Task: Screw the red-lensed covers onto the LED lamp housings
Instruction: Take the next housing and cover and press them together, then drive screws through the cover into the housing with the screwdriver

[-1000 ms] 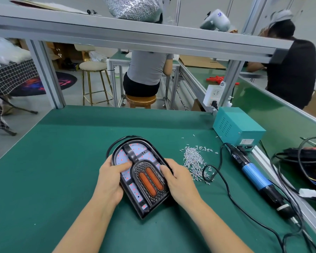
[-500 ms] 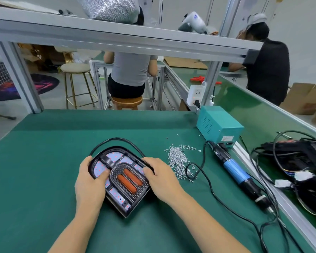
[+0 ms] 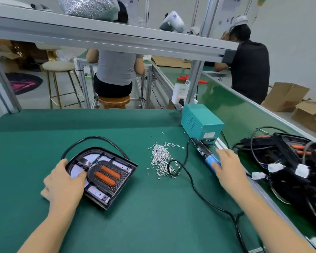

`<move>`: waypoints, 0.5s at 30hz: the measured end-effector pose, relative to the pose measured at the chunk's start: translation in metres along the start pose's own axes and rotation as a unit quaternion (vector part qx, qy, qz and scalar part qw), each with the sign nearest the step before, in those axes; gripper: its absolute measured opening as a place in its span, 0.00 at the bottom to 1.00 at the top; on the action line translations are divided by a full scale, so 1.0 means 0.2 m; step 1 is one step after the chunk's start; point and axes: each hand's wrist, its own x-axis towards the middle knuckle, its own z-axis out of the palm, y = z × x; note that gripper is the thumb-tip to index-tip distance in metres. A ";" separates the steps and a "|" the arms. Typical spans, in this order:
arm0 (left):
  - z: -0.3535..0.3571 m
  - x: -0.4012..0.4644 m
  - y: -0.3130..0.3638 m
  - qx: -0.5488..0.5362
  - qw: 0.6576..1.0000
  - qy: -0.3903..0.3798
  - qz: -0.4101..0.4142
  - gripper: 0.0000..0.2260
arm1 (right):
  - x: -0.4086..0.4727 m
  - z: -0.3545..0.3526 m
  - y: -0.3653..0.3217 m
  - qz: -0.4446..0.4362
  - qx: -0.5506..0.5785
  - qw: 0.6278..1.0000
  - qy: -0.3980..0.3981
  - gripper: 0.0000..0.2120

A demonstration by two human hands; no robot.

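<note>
A black LED lamp housing (image 3: 115, 187) lies flat on the green table (image 3: 35, 143), with a black cover carrying two red lenses (image 3: 106, 175) set in its middle. My left hand (image 3: 64, 181) presses on the housing's left side, thumb on the cover. My right hand (image 3: 228, 167) is over the blue electric screwdriver (image 3: 204, 154) that lies at the table's right edge; its fingers rest on the blue grip, spread apart. A loose pile of small silver screws (image 3: 161, 159) lies between housing and screwdriver.
A teal power box (image 3: 201, 121) stands at the back right, its black cable (image 3: 195, 187) looping across the table. A heap of black lamp parts with wires (image 3: 290, 167) sits on the right conveyor. An aluminium shelf frame (image 3: 117, 41) crosses overhead. Two people work at benches behind.
My right hand has left the lamp housing and moved right onto the screwdriver. My left hand stays on the housing. My view has turned to the right.
</note>
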 end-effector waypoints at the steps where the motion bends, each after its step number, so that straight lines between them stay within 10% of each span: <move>1: 0.00 0.00 0.01 0.000 1.000 -0.003 -0.007 0.28 | 0.01 0.01 0.04 0.021 -0.030 0.999 -0.013 0.17; 7: -0.09 -0.10 0.14 -0.052 0.995 0.063 0.063 0.25 | 0.06 0.07 0.10 0.052 -0.083 0.993 -0.067 0.26; 11: -0.09 -0.30 0.32 -0.094 0.946 0.098 0.294 0.15 | 0.06 0.09 0.10 0.043 -0.140 0.989 -0.021 0.27; 15: 0.05 -0.50 0.45 -0.080 0.873 -0.022 0.481 0.08 | 0.06 0.13 0.10 0.075 -0.062 0.994 -0.049 0.26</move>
